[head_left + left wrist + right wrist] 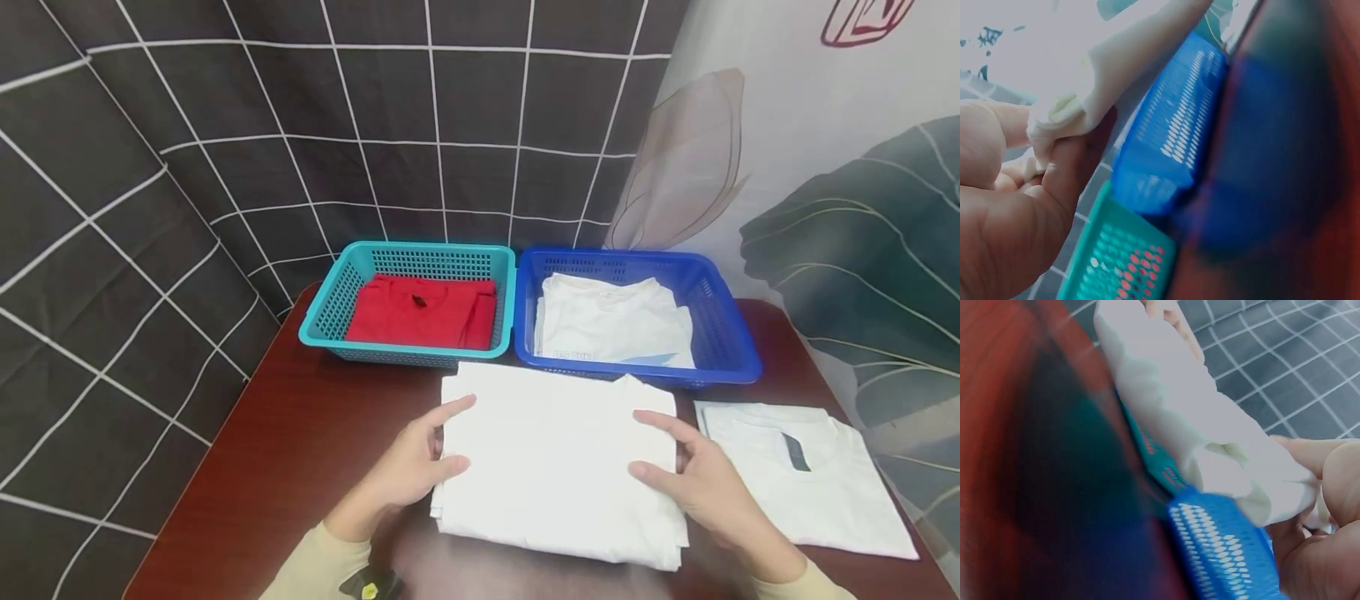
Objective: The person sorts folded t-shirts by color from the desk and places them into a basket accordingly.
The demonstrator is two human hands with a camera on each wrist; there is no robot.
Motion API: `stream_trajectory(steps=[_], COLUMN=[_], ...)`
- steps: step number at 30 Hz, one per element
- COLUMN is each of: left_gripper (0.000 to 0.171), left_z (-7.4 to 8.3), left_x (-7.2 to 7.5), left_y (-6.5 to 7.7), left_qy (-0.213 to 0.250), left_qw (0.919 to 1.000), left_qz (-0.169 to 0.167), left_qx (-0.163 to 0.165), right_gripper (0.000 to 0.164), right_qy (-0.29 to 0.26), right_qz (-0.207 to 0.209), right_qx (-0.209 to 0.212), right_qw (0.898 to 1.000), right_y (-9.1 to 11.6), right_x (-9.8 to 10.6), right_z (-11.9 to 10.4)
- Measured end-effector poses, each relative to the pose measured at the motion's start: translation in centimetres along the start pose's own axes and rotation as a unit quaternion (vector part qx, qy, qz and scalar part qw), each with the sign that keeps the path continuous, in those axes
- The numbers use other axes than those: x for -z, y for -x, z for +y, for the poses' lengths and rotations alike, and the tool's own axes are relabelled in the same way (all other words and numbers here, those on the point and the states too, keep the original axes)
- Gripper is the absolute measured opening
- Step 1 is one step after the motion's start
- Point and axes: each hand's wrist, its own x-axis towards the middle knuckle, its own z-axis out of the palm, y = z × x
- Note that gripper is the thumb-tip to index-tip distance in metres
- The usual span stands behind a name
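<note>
A folded white shirt (555, 467) is held up off the table between both hands, in front of the baskets. My left hand (412, 458) grips its left edge, thumb and index finger on top; the left wrist view shows the other fingers curled beneath the cloth (1110, 75). On the opposite edge my right hand (701, 479) grips in the same way, and the right wrist view shows the thick folded layers (1172, 394) pinched between thumb and fingers. The shirt's underside is hidden in the head view.
A teal basket (408, 353) with a folded red shirt (427, 312) stands at the back left. Beside it, a blue basket (723, 333) contains folded white clothing (615, 317). Another folded white shirt (810, 475) lies at the brown table's (247, 483) right edge.
</note>
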Motion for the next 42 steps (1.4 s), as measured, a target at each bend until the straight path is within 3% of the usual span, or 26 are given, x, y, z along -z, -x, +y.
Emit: stream_trajectory(steps=[3,9,17,23,31,35,42], left_gripper=[0.069,0.064,0.063,0.061,0.063,0.062,0.062], left_z=[1.2,2.6,4.1,5.2,6.2,6.2,5.8], left_x=[-0.5,-1.8,-1.9,-1.8,-1.7,-1.6,-2.3], left_y=[-1.4,-5.3,-10.7,-15.3,-20.6,-22.7,-25.0], left_qy=[0.007,0.101,0.058,0.068,0.081,0.067,0.064], left_qw=[0.9990,0.9912,0.9936,0.9917,0.9929,0.9945,0.9942], left_qz=[0.037,0.072,0.085,0.094,0.078,0.077,0.086], left_qx=[-0.026,-0.046,-0.048,-0.056,-0.039,-0.024,-0.006], right_gripper=[0.068,0.064,0.067,0.070,0.072,0.072,0.078], right_qy=[0.048,0.108,0.155,0.143,0.192,0.179,0.169], right_qz=[0.043,0.094,0.112,0.111,0.135,0.113,0.094], right_qx=[0.041,0.097,0.085,0.070,0.071,0.053,0.026], right_qw=[0.997,0.985,0.978,0.981,0.969,0.976,0.981], right_y=[-0.2,-1.9,-5.2,-8.3,-12.1,-13.6,-16.1], right_x=[1.5,4.9,8.9,11.5,14.1,15.1,16.1], right_z=[-0.8,-1.6,-2.8,-3.6,-4.4,-4.6,-4.7])
